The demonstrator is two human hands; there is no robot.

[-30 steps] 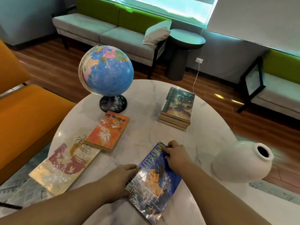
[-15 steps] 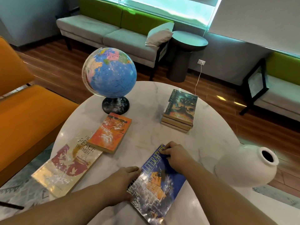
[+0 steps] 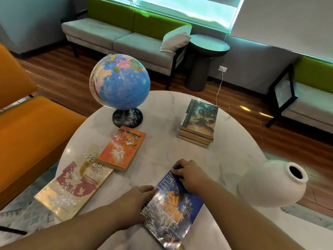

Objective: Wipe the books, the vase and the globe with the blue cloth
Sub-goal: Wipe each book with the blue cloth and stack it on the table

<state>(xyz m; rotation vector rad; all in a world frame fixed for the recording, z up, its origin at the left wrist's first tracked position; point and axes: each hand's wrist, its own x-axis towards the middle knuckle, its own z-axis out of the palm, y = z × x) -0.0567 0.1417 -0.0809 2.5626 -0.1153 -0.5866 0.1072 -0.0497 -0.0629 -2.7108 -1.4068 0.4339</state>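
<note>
the blue book (image 3: 173, 210) is laid at the near middle of the counter (image 3: 162, 109), its glossy cover streaked with white. the left hand (image 3: 133, 204) is set flat against its left edge, fingers fairly straight, nothing gripped. the right hand (image 3: 191, 175) is curled over its far corner; whether a cloth is held under it cannot be told. the book is judged light, thin and bendy, its slick cover apt to slide, so it is best steadied at an edge. the vase (image 3: 270, 186), at the right edge, is judged fragile and best held by its body.
</note>
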